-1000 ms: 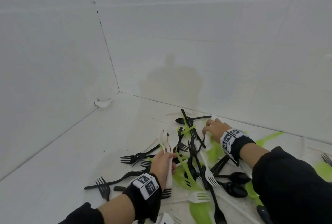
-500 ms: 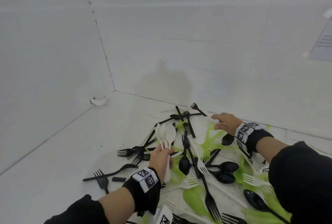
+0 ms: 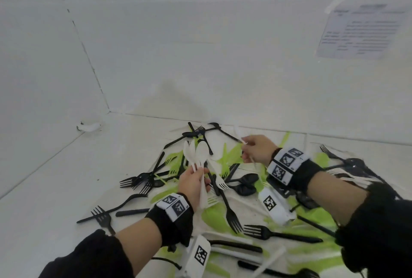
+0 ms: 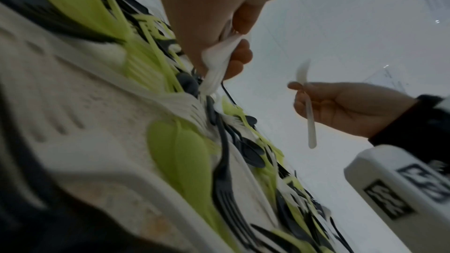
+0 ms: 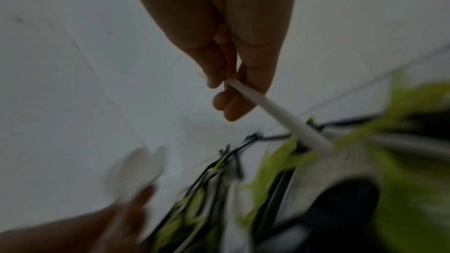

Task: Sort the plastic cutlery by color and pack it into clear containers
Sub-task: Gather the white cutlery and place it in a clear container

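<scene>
Both hands hold white cutlery above the mixed pile.

The left hand [image 3: 193, 183] has its fingers [image 4: 239, 53] curled round a bunch of white cutlery [image 3: 196, 155], spoon heads up, handles running down past the palm. The right hand [image 3: 256, 149] pinches a single white piece [image 4: 309, 111] between thumb and fingers [image 5: 233, 103]; its head is too blurred to identify. The two hands are apart, both raised over the pile of black, green and white cutlery [image 3: 223, 188], which lies scattered on the white table [image 3: 66, 177] near the wall corner. No clear container is identifiable.
</scene>
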